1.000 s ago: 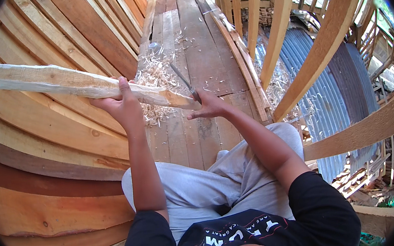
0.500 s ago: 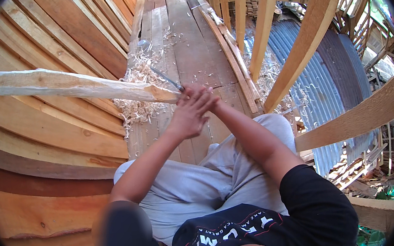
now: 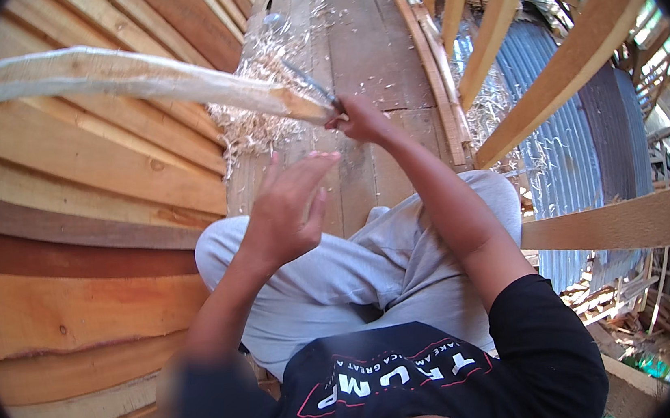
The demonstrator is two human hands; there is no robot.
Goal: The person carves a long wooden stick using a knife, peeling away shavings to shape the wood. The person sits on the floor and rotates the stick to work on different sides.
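Observation:
A long pale peeled pole (image 3: 150, 77) comes in from the left, its near end shaved to brown wood. At that end my right hand (image 3: 357, 119) is closed on a knife (image 3: 309, 79), whose thin grey blade points away to the far left. My fingers hide the handle. The pole's tip meets or lies just beside this hand; I cannot tell whether the fingers touch it. My left hand (image 3: 285, 212) hangs nearer to me, above my left knee, holding nothing, its fingers stretched out and the thumb apart.
Curled wood shavings (image 3: 260, 119) lie heaped on the plank floor (image 3: 363, 51). Stacked boards (image 3: 68, 229) lean along the left. Upright wooden slats (image 3: 495, 21) line the right, with corrugated metal sheets (image 3: 548, 97) beyond. My crossed legs (image 3: 334, 274) fill the near middle.
My left hand has come off the right hand and moved back toward me with its fingers spread. The right hand keeps the knife at the pole's end. The view has shifted a little.

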